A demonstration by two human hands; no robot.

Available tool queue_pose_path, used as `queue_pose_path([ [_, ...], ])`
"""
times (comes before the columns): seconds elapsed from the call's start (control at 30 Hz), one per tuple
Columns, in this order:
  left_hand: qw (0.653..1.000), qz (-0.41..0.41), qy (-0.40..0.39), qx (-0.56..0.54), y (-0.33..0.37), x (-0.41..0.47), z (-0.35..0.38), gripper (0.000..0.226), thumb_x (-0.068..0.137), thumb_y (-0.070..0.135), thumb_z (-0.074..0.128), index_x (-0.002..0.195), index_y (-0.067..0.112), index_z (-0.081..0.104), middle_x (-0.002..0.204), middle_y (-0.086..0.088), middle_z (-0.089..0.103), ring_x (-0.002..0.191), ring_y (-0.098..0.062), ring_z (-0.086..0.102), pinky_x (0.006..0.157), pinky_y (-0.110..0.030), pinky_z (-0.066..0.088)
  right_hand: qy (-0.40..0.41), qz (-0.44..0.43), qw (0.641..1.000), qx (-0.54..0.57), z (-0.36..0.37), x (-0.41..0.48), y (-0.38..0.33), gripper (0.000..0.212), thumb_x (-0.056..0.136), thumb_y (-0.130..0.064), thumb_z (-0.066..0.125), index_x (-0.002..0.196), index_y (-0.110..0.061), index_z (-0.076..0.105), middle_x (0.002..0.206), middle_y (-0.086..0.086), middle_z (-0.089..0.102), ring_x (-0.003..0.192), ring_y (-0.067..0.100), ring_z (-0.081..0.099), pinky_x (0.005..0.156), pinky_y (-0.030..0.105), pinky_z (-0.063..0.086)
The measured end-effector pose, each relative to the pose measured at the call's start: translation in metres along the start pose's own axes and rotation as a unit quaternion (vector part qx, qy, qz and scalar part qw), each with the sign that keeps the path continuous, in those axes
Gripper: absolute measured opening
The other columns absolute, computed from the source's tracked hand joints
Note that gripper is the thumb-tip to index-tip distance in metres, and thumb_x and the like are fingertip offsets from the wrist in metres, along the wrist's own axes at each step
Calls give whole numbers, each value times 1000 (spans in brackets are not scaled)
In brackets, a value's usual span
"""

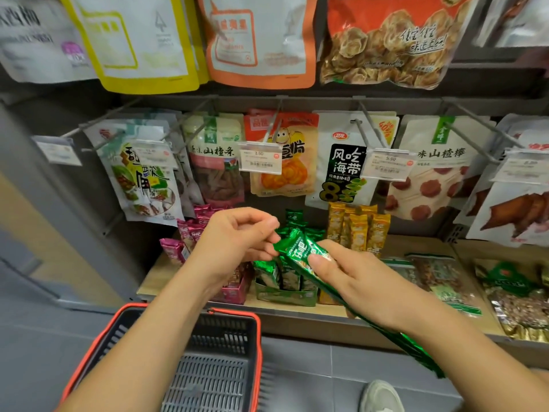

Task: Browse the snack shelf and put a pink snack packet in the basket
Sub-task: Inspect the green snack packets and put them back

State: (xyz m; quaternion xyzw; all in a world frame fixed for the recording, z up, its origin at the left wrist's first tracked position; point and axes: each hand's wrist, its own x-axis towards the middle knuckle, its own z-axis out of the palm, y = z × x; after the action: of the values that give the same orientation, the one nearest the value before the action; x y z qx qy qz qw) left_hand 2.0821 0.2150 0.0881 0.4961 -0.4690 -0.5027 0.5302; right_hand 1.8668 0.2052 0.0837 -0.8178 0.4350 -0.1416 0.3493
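**Snack aisle: both hands on a green strip, pink packets untouched**

Nearest: grey tiled floor [312, 379], with the toe of a pale shoe [381, 395] at the bottom edge. A black slatted basket [86, 358] with a red rim sits low left. The left forearm crosses above it. Nothing can be seen lying inside.

Mid-frame: the right hand [365, 281] grips a green packet strip [297, 248], thumb pressed on top, fingers hidden beneath. The strip trails down and back under the right wrist. The left hand [237, 236] has its fingers curled, and the tips pinch the strip's upper corner.

Behind the hands: a pale wooden shelf [154, 278]. The pink snack packets [191, 233] stand at its left end, just behind the left hand and partly hidden by it, in a pink display box [234, 292]. A green display box [285, 297] of matching green packets stands beside it. Gold packets [361, 230] stand upright to the right of that. Flat foil packs [439, 278] lie further right.

Farthest: hanging snack bags [341, 173] on grey pegs, with clip-on price tags [260, 157] in front. A higher row of larger bags [261, 40] hangs above, blurred.
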Motion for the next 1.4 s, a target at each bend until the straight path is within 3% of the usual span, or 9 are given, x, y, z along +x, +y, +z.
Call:
queue_pose_path([
  [0.17, 991, -76, -89, 66, -1, -2, 2, 35, 71, 47, 70, 82, 13, 72, 67, -8, 65, 52, -13, 61, 50, -19, 51, 59, -3, 998, -31, 2, 0, -1, 51, 84, -71, 24, 109, -36, 50, 66, -6, 57, 61, 12, 58, 63, 44, 52],
  [0.33, 997, -36, -50, 36, -4, -1, 4, 17, 65, 26, 76, 72, 12, 69, 61, -9, 64, 46, -11, 57, 47, -19, 49, 59, -10, 997, -44, 4, 1, -2, 48, 82, -72, 30, 109, -38, 50, 69, -6, 61, 59, 7, 56, 53, 31, 43],
  [0.43, 999, -11, -27, 29, -7, 0, 6, 7, 79, 8, 69, 78, 5, 63, 60, -8, 66, 44, -11, 58, 46, -20, 49, 56, -15, 998, -3, 6, 2, -3, 41, 82, -72, 40, 98, -36, 50, 71, -8, 61, 59, 5, 56, 52, 25, 42],
  [0.57, 999, 25, -4, 22, -9, 1, 8, 13, 84, -2, 64, 76, 8, 63, 59, -6, 68, 47, -11, 61, 48, -19, 50, 74, -41, 996, 27, 7, 4, -2, 25, 89, -56, 54, 95, -33, 46, 76, -11, 61, 64, 2, 55, 53, 21, 42],
  [0.73, 998, 56, -1, 27, -13, 5, 7, 36, 82, -6, 66, 66, 26, 70, 67, 3, 69, 63, -12, 65, 60, -23, 55, 84, -62, 994, 13, 9, 4, -2, 27, 91, -47, 57, 115, -43, 46, 82, -17, 65, 66, 3, 60, 56, 26, 49],
  [0.9, 992, 71, -92, 46, -7, 2, -1, 19, 75, 15, 75, 89, 28, 74, 89, 7, 67, 87, -9, 60, 77, -25, 52, 97, -58, 990, -83, 7, 1, 2, 32, 90, -52, 55, 118, -43, 44, 73, -15, 61, 61, 0, 57, 45, 19, 39],
  [1.0, 978, 91, -127, 138, -2, 0, -3, 26, 73, 22, 78, 95, 34, 74, 95, 11, 67, 96, -12, 58, 84, -29, 51, 98, -64, 989, -94, 7, 0, 3, 33, 88, -54, 56, 118, -45, 44, 71, -16, 61, 64, -1, 58, 44, 19, 38],
  [1.23, 971, 117, -110, 180, 6, -3, -2, 15, 65, 25, 78, 80, 28, 79, 82, -6, 71, 76, -23, 63, 73, -35, 53, 57, -54, 997, -20, 4, 0, 3, 34, 83, -62, 55, 112, -44, 55, 78, -14, 64, 68, 3, 60, 58, 31, 49],
  [1.4, 974, 120, -86, 171, 5, -2, -6, 9, 66, 28, 78, 75, 25, 79, 74, 0, 74, 73, -10, 67, 69, -22, 51, 3, -48, 998, 36, 1, 2, -3, 46, 78, -70, 50, 115, -43, 57, 97, -13, 67, 85, 6, 63, 76, 38, 53],
])
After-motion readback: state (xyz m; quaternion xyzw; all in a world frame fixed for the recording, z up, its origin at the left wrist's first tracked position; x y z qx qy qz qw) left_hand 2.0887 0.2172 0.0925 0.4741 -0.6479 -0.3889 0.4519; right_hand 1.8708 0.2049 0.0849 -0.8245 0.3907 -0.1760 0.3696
